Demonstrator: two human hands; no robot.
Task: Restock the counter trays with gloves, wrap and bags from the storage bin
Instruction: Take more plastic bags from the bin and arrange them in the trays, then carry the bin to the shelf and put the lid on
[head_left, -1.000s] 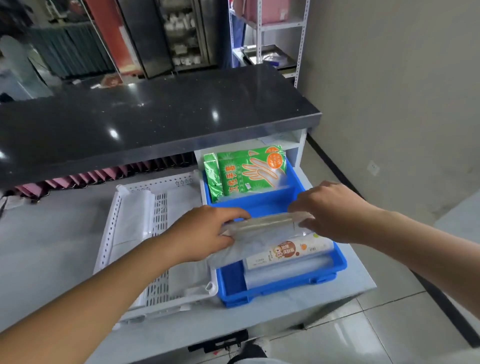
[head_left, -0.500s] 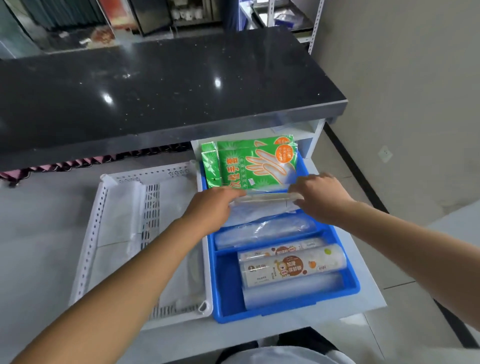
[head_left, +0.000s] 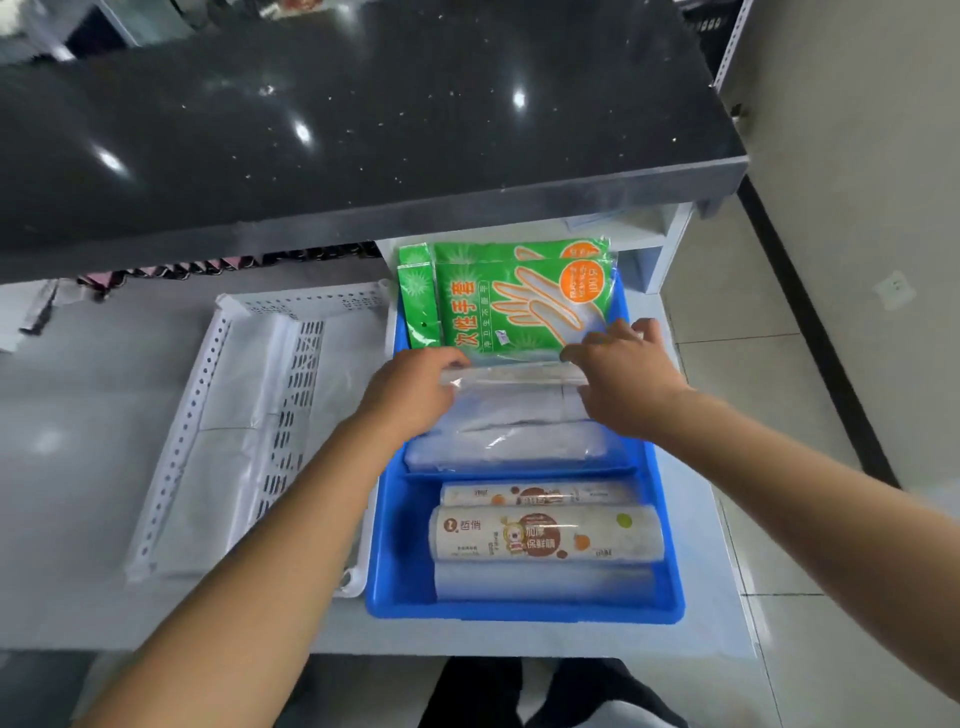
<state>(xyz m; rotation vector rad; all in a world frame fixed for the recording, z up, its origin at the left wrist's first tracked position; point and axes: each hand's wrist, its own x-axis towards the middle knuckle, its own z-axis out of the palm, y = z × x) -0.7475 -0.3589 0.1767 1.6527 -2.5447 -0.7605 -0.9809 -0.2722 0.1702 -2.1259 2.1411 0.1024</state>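
The clear pack of bags (head_left: 511, 376) that both hands held above the blue tray (head_left: 400, 551) one second ago is now down inside it, in the tray's middle compartment, just in front of the green glove packs (head_left: 511, 299) at the tray's far end. It lies on top of another clear pack (head_left: 511, 447) in the same compartment. I judge from this that the placing of this pack is almost finished, and only the letting go remains.

The left hand (head_left: 410, 395) grips the left end of the pack with curled fingers. The right hand (head_left: 626, 376) holds the right end; its fingers bend over the top edge and also touch the lower edge of the glove packs. Neither hand has released.

In the tray's near compartment lie the wrap rolls (head_left: 545, 535). Left of the blue tray stands a white perforated tray (head_left: 187, 426) with flat white bags in it.
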